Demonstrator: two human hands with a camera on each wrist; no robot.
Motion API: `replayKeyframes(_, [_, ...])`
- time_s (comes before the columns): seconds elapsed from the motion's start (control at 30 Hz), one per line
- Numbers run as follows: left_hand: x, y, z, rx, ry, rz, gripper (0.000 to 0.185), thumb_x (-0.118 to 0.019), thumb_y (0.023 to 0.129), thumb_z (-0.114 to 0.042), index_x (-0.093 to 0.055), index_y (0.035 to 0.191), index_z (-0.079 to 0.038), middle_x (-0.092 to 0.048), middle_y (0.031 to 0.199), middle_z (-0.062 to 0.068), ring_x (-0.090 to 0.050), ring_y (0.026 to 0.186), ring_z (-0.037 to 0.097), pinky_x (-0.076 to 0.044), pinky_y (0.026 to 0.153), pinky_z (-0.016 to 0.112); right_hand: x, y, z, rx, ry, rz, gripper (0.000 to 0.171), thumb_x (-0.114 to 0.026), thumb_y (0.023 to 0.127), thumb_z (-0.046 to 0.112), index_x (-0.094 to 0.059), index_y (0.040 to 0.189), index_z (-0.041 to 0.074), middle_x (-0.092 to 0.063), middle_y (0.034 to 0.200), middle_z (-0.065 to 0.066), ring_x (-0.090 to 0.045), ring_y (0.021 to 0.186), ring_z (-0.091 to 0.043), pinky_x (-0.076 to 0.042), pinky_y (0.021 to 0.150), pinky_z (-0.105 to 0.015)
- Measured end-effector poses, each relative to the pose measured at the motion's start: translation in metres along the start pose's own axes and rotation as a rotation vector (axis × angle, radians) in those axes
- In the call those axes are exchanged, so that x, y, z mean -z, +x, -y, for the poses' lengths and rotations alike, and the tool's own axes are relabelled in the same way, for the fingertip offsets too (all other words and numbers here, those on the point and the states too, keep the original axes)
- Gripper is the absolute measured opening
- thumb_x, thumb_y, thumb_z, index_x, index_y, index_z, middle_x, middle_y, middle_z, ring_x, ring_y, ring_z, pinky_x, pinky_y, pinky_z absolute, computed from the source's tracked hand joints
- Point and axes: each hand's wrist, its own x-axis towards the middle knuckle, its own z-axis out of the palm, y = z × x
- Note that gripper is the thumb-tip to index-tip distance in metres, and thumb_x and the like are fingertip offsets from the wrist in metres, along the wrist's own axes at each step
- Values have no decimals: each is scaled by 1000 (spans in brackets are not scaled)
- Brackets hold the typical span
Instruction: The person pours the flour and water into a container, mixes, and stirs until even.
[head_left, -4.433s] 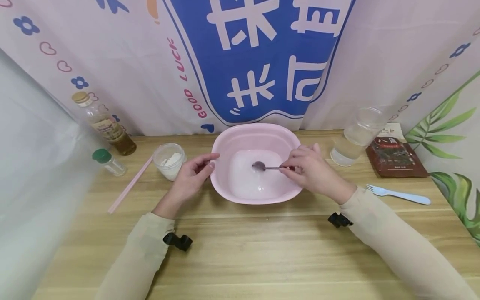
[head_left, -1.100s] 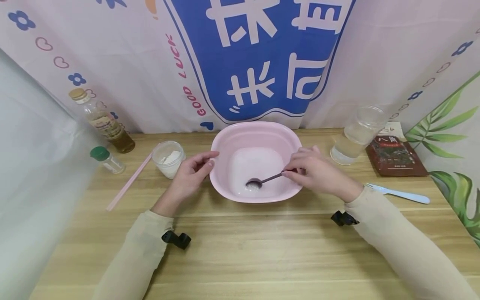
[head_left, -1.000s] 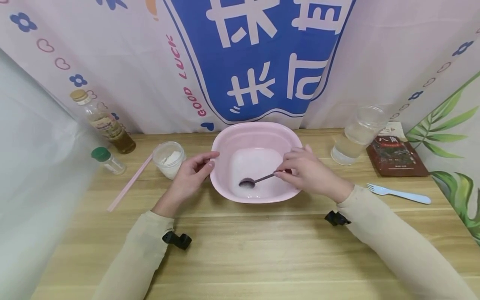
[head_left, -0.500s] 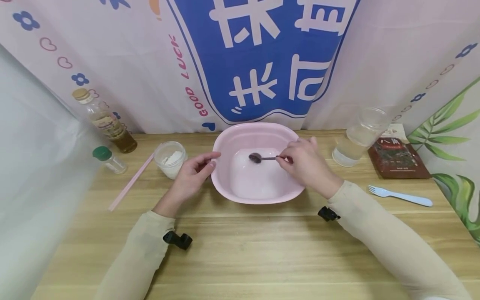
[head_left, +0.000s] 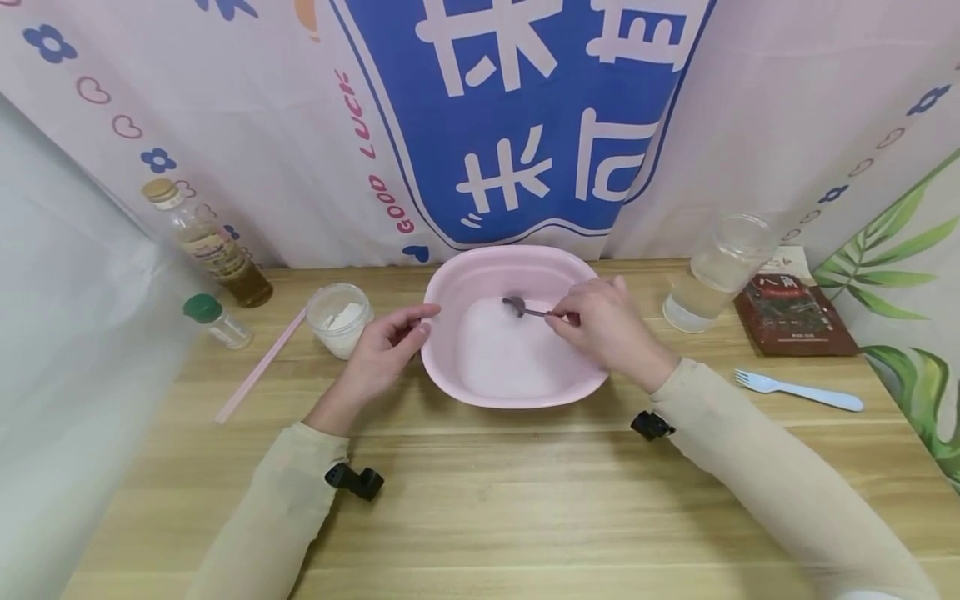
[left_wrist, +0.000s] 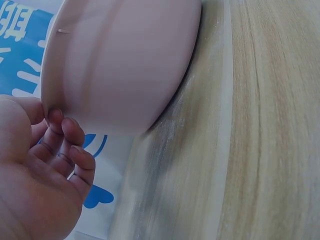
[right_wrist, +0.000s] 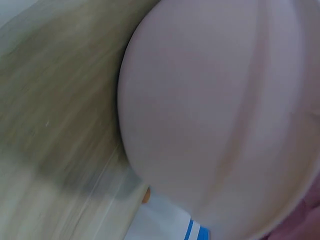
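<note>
A pink plastic basin (head_left: 517, 402) stands at the back of the table, holding cloudy white liquid (head_left: 498, 358). My left hand (head_left: 386, 346) pinches its left rim between thumb and fingers. The left wrist view shows that hand (left_wrist: 40, 175) below the basin's outer wall (left_wrist: 125, 60), its fingertips at the rim. Over the right rim, my right hand (head_left: 611, 329) pinches a dark spoon (head_left: 515, 306) by its handle. The spoon's bowl is in the liquid near the far side. In the right wrist view the basin wall (right_wrist: 210, 100) hides most of that hand.
Left of the basin are a jar of white powder (head_left: 341, 321), a pink stick (head_left: 258, 367), a green-capped shaker (head_left: 217, 321) and an oil bottle (head_left: 217, 254). Rightward stand a clear water container (head_left: 708, 279), a dark red packet (head_left: 795, 317) and a blue fork (head_left: 798, 390). A printed curtain (head_left: 285, 150) hangs behind.
The spoon has swept through the liquid, from near the basin's front to its far side. My right forearm has shifted slightly left, while my left hand stays on the rim.
</note>
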Motion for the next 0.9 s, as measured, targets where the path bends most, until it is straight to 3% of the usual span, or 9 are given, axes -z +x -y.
replayKeyframes(0.17, [-1, 0, 0, -6, -3, 1, 36, -57, 111, -10, -65, 145, 1, -68, 124, 24, -61, 98, 13, -57, 83, 20, -4, 3, 8, 101, 44, 106, 9, -81, 98, 20, -86, 98, 12, -79, 87, 0, -64, 87, -22, -35, 92, -48])
replayKeyframes(0.3, [-1, 0, 0, -7, -10, 3, 36, -56, 112, -9, -64, 145, 2, -68, 126, 26, -63, 99, 11, -57, 84, 19, -5, -1, 9, 187, 72, 186, 9, -80, 99, 19, -86, 100, 12, -73, 85, 3, -61, 87, -20, -37, 91, -43])
replayKeyframes(0.47, [-1, 0, -1, -7, -13, 2, 36, -56, 112, -9, -64, 145, 2, -69, 128, 26, -63, 101, 10, -56, 85, 15, 2, -9, 5, 274, 94, 220, 8, -80, 98, 18, -85, 97, 12, -69, 84, 4, -58, 87, -21, -38, 90, -41])
replayKeyframes(0.7, [-1, 0, -2, -4, -5, 12, 37, -55, 112, -11, -63, 147, 1, -68, 133, 25, -63, 104, 11, -57, 87, 16, 20, -27, -12, 271, 124, 173, 7, -78, 99, 16, -85, 97, 13, -68, 87, 6, -57, 89, -16, -38, 94, -44])
replayKeyframes(0.9, [0, 0, -2, 6, -6, 14, 37, -55, 113, -11, -63, 147, 0, -68, 132, 25, -62, 104, 12, -56, 86, 15, 32, -38, -28, 184, 91, 16, 4, -80, 96, 12, -84, 97, 12, -75, 89, 2, -62, 89, -21, -32, 84, -40])
